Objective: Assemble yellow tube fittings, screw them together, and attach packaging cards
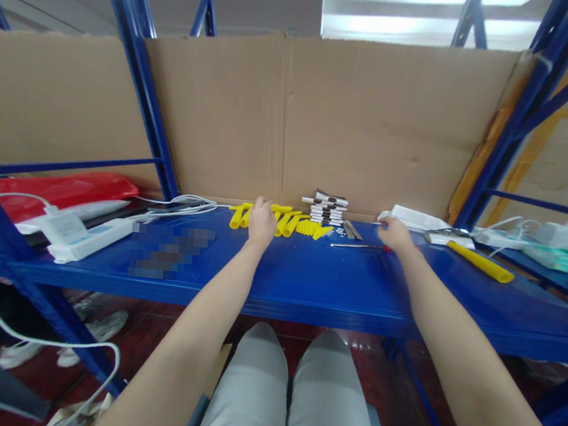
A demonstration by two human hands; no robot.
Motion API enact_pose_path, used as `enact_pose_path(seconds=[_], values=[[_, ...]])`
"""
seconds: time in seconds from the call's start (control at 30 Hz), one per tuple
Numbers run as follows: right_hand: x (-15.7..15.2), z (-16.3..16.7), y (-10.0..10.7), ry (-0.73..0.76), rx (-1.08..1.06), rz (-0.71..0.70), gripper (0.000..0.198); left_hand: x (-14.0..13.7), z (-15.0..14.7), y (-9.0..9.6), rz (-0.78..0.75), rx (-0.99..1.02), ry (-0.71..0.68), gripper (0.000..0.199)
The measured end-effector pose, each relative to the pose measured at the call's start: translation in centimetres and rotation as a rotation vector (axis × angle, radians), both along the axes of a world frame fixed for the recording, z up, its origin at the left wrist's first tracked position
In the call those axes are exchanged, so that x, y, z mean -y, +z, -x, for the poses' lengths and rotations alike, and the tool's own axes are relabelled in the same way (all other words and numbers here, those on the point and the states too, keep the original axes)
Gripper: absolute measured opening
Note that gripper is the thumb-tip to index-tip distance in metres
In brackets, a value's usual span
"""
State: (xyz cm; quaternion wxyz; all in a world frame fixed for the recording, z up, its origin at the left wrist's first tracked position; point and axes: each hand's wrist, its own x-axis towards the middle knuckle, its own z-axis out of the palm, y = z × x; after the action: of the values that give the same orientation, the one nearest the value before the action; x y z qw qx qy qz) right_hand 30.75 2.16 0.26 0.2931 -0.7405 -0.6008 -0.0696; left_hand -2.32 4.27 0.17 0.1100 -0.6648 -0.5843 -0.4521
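My left hand (261, 224) is closed at the back of the blue shelf, among yellow plastic tube-shaped pieces (290, 224). Its fingertips are partly hidden, so what they grip cannot be made out. My right hand (395, 236) is curled closed beside a white box (416, 219). A thin metal tool with a red end (358, 247) lies just under its fingers. Between my hands are small ridged yellow pieces (307, 228), a stack of white and dark pieces (327, 208), tiny scattered bits (338, 232) and flat metal strips (352, 229).
Cardboard (352, 126) stands behind the blue shelf (317, 283). On the right lies a yellow tube (483, 262) near a clipped white block (450, 238). A power strip (93, 238), white cables (184, 209) and a red bag (70, 182) are on the left. Blue posts (143, 85) frame the space.
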Motion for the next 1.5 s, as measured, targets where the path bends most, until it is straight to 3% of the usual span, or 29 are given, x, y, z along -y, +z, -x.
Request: enact_pose_path(seconds=[0.5,0.7,0.83,0.97,1.07,1.2,1.37,1.5], values=[[0.3,0.3,0.2,0.020,-0.028,0.020,0.043,0.3,0.4,0.3,-0.140,0.106,-0.058,0.035],[-0.3,0.2,-0.1,0.069,-0.111,-0.061,0.035,0.3,0.4,0.6,-0.391,0.211,-0.233,0.024],[-0.5,1.2,-0.1,0.193,-0.363,-0.162,0.019,0.6,-0.7,0.5,-0.607,0.220,-0.430,0.018],[0.1,3.2,0.4,0.317,-0.844,-0.140,0.022,1.2,-2.6,0.0,-0.644,0.123,-0.555,0.017],[0.6,4.2,0.9,0.414,-1.085,-0.120,0.028,1.5,-3.6,-0.5,-0.660,0.019,-0.625,0.018],[0.8,4.6,1.3,0.425,-1.187,-0.107,0.023,1.7,-4.2,-1.0,-0.667,-0.016,-0.717,0.019],[1.1,4.9,1.3,0.404,-1.230,-0.092,0.012,2.0,-4.6,-1.3,-0.641,-0.055,-0.727,0.020],[1.1,5.1,1.2,0.363,-1.307,-0.087,0.021,2.3,-4.7,-1.4,-0.603,-0.105,-0.751,0.019]])
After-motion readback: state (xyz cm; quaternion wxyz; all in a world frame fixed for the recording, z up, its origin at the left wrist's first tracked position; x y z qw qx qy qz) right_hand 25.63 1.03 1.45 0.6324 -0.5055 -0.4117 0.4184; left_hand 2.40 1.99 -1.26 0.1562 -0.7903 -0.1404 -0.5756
